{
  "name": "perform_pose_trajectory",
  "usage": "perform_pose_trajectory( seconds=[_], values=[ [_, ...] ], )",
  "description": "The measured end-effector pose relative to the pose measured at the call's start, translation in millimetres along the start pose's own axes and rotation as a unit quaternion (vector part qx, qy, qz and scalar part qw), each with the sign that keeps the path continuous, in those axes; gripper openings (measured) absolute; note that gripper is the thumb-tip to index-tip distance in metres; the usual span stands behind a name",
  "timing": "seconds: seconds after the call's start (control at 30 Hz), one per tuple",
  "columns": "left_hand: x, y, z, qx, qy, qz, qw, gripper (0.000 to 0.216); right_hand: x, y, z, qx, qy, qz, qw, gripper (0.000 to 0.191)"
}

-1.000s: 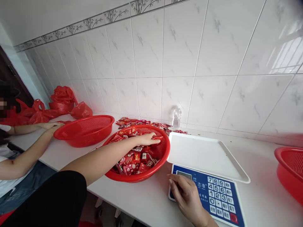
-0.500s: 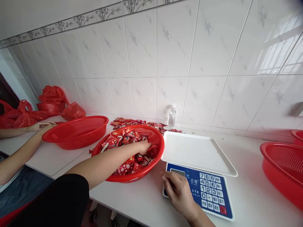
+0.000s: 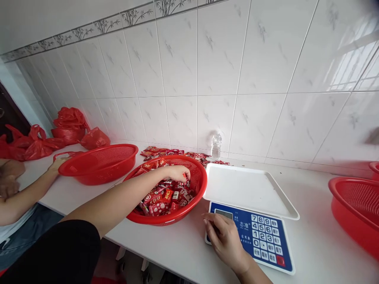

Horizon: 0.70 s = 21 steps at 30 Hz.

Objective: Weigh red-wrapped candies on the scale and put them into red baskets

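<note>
My left hand (image 3: 179,173) reaches over a red plastic basket (image 3: 202,185) heaped with small red wrapped packets (image 3: 158,207). Its fingers are pinched together at the basket's far right side, and a bit of a red packet (image 3: 185,176) shows at the fingertips. My right hand (image 3: 226,241) rests curled on the left part of a blue digital scale (image 3: 247,238), with nothing visible in the fingers. Part of the scale's display is just above this hand. Behind the keypad lies the scale's white tray (image 3: 237,185), with only small specks on it.
More red packets (image 3: 162,152) lie along the wall beside a clear plastic bottle (image 3: 216,146). To the left, another person's hand (image 3: 57,163) touches a second red basket (image 3: 99,163). Red plastic bags (image 3: 69,126) are piled beyond it. Another red basket (image 3: 355,213) stands at the right.
My left hand has risen out of the packets and shifted slightly, with red showing at its fingertips. My right hand stays put. The other person's hands have moved apart.
</note>
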State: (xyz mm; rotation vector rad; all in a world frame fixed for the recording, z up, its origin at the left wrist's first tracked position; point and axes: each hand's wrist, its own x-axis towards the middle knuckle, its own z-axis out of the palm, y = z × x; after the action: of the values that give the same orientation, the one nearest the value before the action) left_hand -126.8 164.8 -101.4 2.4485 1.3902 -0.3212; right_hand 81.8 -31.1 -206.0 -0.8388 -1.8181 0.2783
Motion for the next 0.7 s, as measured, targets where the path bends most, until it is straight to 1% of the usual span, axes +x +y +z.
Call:
perform_pose_trajectory(
  seconds=[0.1,0.2,0.3,0.4,0.47,0.53,0.6,0.7],
  values=[
    [-5,7,4,0.044,-0.040,0.019,0.998,0.039,0,0,0,0.002,0.004,0.001,1.000,0.015],
    [-7,14,10,0.100,-0.061,0.032,0.993,0.055,0,1,0,0.002,0.003,0.001,1.000,0.015],
    [-6,16,16,0.122,-0.070,0.015,0.990,0.070,0,2,1,-0.004,0.001,0.002,1.000,0.015],
    [-4,14,19,0.107,-0.071,0.010,0.992,0.066,-1,3,1,-0.007,0.004,0.004,1.000,0.014],
    [-4,12,18,0.092,-0.062,0.019,0.994,0.059,0,2,1,-0.006,0.005,0.005,1.000,0.014],
    [-5,12,15,0.071,-0.039,0.030,0.996,0.052,0,2,1,-0.004,0.003,0.005,1.000,0.014],
    [-7,12,7,0.039,-0.002,0.030,0.999,0.045,0,2,1,-0.005,0.001,0.005,1.000,0.015],
    [-12,13,-10,-0.010,0.074,0.019,0.997,0.038,-1,2,1,-0.009,0.002,0.002,1.000,0.015]
  ],
)
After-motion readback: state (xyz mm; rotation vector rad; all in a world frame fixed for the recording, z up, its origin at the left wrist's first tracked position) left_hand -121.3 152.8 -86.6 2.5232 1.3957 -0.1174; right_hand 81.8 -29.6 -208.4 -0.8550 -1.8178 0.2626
